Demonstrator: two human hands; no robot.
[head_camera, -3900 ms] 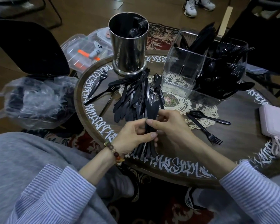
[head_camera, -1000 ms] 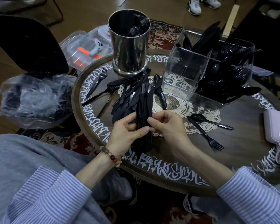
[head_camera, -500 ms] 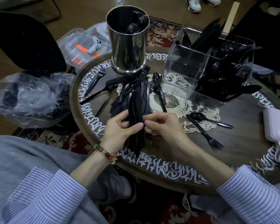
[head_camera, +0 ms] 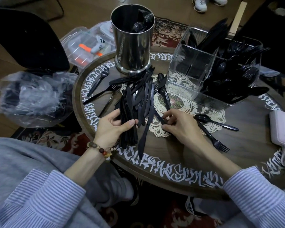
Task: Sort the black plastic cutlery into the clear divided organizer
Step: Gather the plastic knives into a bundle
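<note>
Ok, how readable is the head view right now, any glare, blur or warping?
Head view: dim and warm, wide-angle bowing at the table rim; reflections streak the steel canister; black knives merge together; right edge near the pink box smears.

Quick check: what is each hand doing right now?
Left hand: grips a bundle of black knives.
Right hand: pinches a single knife.

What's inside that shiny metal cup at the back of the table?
The steel cylinder holds at least one black spoon, with something clear and crinkly, seemingly plastic wrap, near its rim. Its dark interior and tall wall hide whatever lies lower down.
</note>
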